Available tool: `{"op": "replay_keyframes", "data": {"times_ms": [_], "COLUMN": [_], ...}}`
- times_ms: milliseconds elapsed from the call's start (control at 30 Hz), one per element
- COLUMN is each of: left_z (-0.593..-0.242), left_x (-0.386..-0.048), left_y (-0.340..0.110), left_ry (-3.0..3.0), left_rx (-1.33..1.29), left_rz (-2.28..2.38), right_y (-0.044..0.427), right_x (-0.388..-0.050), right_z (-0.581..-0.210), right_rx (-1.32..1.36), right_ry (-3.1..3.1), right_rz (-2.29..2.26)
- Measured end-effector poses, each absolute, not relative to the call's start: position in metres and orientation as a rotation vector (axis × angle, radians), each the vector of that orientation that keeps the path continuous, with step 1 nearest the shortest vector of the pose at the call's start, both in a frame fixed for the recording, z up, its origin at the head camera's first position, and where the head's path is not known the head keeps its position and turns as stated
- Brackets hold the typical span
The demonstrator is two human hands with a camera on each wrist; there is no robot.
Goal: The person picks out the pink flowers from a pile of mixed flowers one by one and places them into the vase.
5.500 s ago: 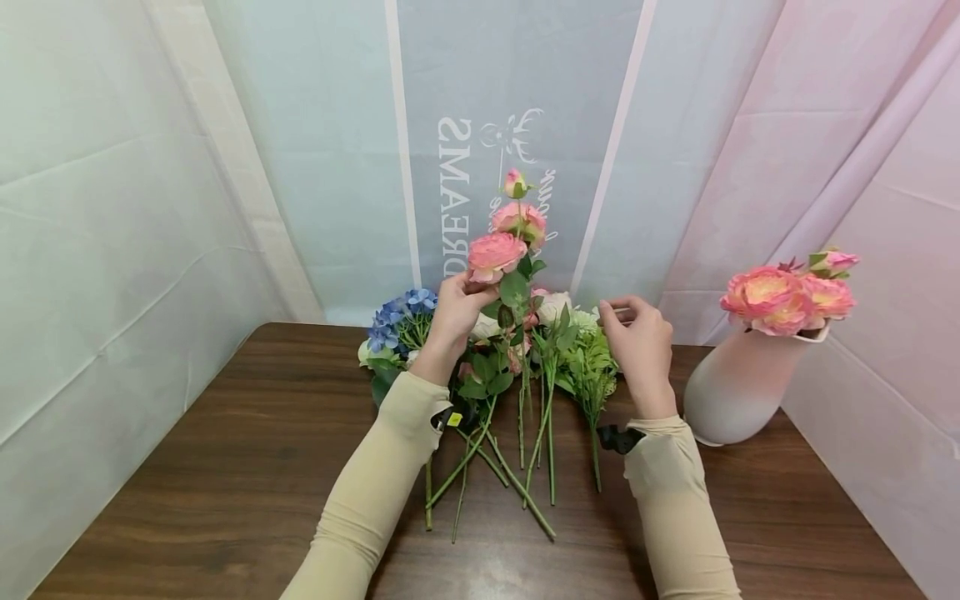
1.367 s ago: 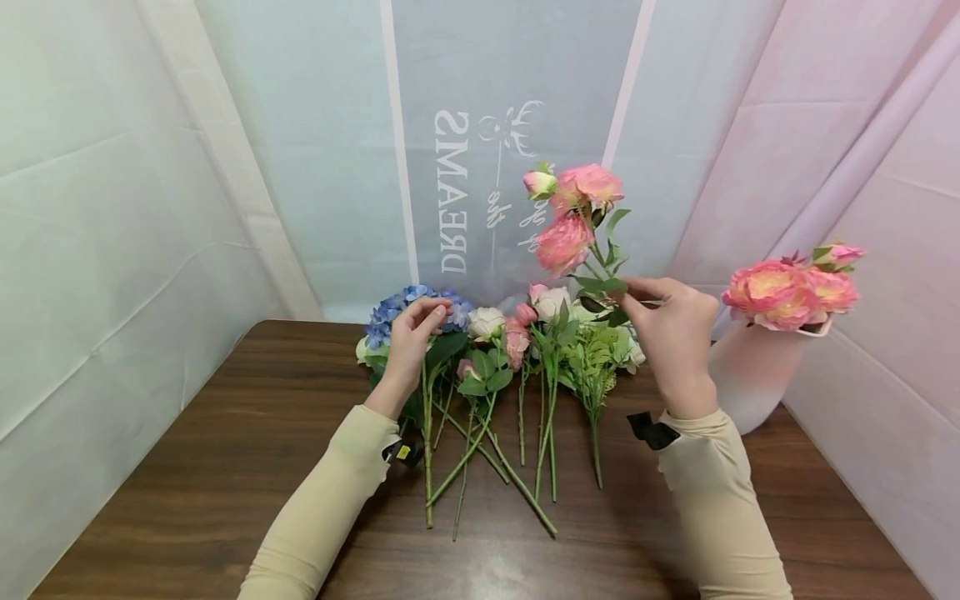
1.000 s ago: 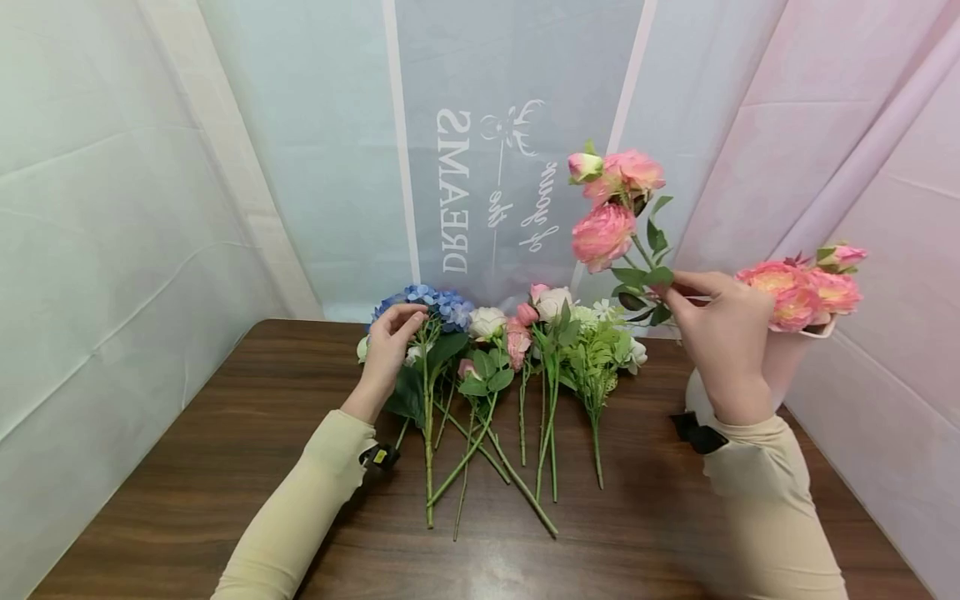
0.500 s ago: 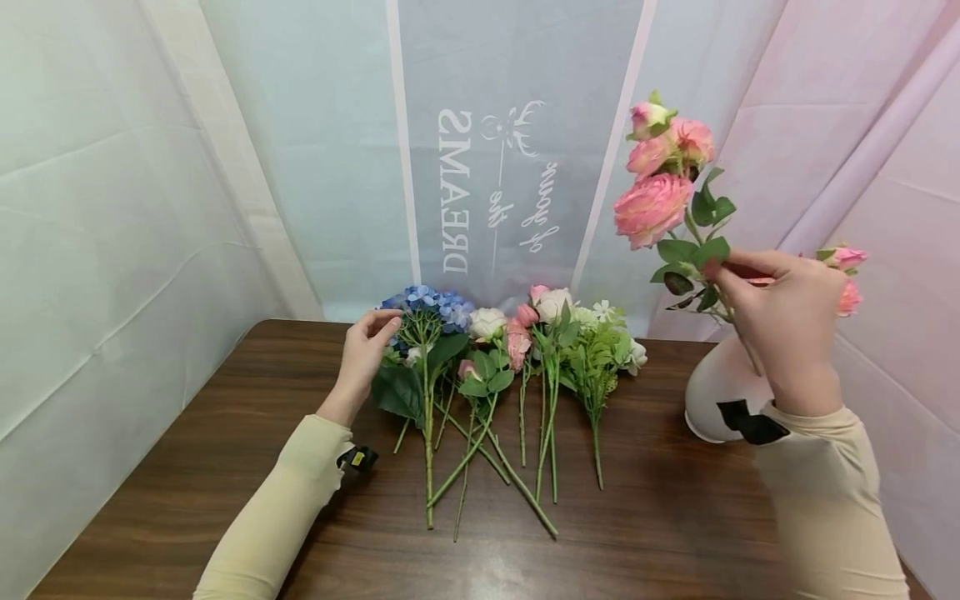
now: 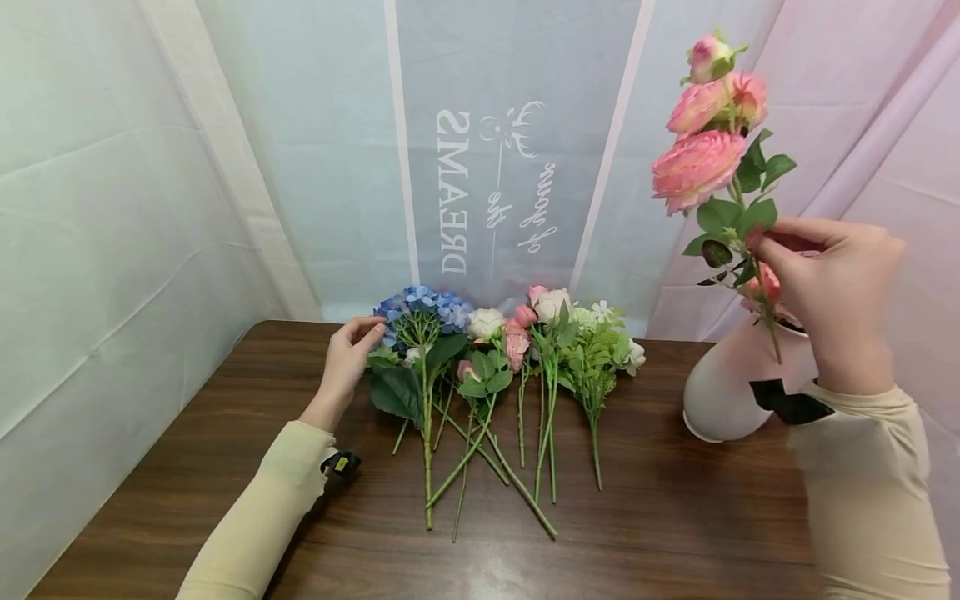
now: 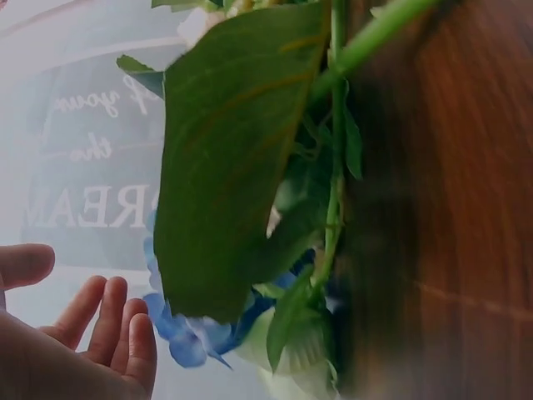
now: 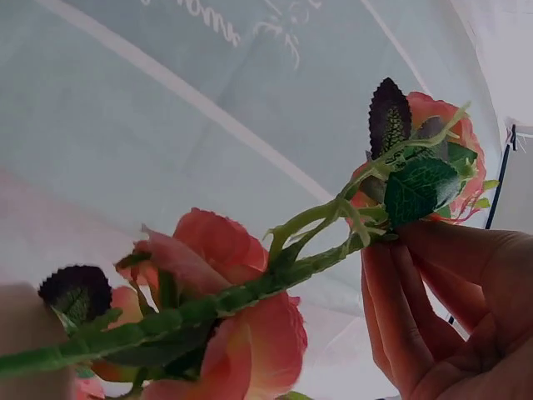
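My right hand (image 5: 843,296) pinches the leafy green stem of a pink peony spray (image 5: 697,171), with several blooms and a bud at its top. The spray is held upright in the air, and its lower stem passes in front of the white and pink vase (image 5: 723,392). In the right wrist view, thumb and fingers meet on the stem (image 7: 325,262) just below a bloom. My left hand (image 5: 341,367) is beside the blue hydrangea (image 5: 431,310), fingers loosely bent. The left wrist view shows that hand (image 6: 92,346) holding nothing, near a large green leaf (image 6: 233,158).
Cut flowers lie in a row at the table's back: white roses (image 5: 486,323), pink blooms (image 5: 517,340) and green foliage (image 5: 592,367), stems toward the front. Pink flowers (image 5: 763,285) in the vase are mostly hidden by my right hand. A fabric backdrop (image 5: 495,67) hangs behind the brown table (image 5: 637,533).
The peony spray passed from my left hand to my right, which carried it right and up to the vase. My left hand moved left, past the hydrangea.
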State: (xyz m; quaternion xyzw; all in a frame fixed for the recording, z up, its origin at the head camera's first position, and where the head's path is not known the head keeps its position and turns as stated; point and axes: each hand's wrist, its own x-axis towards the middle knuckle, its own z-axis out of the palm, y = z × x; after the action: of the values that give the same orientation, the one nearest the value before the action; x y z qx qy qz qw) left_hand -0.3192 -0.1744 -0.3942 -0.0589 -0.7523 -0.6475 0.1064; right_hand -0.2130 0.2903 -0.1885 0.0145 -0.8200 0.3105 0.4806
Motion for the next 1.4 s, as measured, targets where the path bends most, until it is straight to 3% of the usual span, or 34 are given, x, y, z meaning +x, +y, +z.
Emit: {"op": "replay_keyframes", "data": {"times_ms": [667,1400], "left_z": [-0.394,-0.398], "left_x": [-0.316,-0.304], "left_y": [-0.196,-0.221], "left_ry": [-2.278,-2.328], "left_rx": [-0.119,0.007], "left_rz": [-1.8,-1.648], "right_y": [0.294,0.292], "right_x": [-0.231,-0.229], "right_z": [-0.145,-0.122], "right_rx": [-0.06,0.047], "right_ry": [-2.024,-1.884], "right_rz": [0.874,0.928]}}
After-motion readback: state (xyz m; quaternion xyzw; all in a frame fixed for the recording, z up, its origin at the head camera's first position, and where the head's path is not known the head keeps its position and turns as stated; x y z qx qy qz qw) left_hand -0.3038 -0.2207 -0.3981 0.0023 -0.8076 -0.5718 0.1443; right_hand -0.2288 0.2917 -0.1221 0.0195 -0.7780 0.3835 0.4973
